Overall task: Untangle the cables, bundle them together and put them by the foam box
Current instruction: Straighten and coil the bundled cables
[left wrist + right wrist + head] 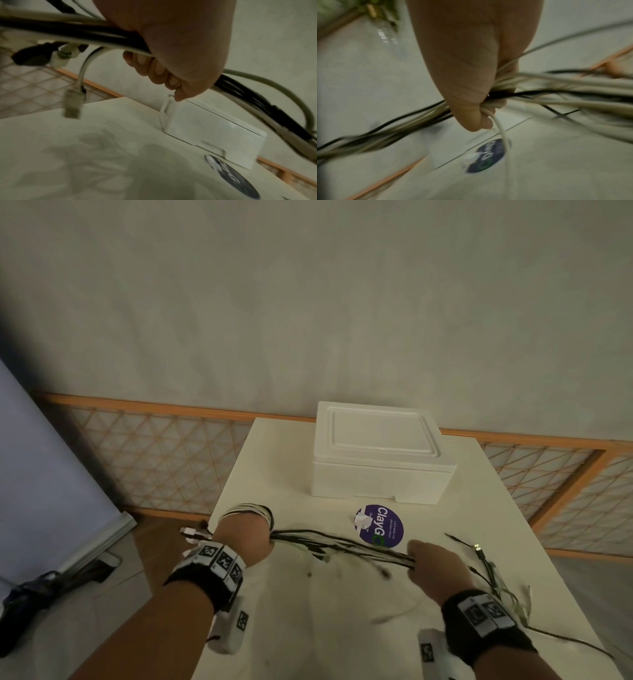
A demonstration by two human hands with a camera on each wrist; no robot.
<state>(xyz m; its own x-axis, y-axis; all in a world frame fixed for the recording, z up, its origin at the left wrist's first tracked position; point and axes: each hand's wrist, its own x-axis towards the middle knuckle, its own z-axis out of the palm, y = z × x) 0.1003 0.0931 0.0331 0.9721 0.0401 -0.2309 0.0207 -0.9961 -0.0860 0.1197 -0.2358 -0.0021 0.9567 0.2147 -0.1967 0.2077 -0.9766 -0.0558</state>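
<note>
A bunch of black and white cables [342,544] stretches above the white table [342,628] between my two hands. My left hand [245,537] grips one end, with cable turns looped round it [251,510]; in the left wrist view its fingers [154,70] curl round the cables [72,33] and plugs [72,105] dangle. My right hand [433,565] grips the bunch further right; its fingers [481,116] curl round the strands [556,86]. Loose cable ends [489,573] trail off right. The white foam box [380,453] stands at the table's far side.
A round purple sticker [380,525] lies on the table just in front of the foam box. An orange lattice panel [154,453] runs along the wall behind. Left of the table, dark items [41,594] lie on the floor.
</note>
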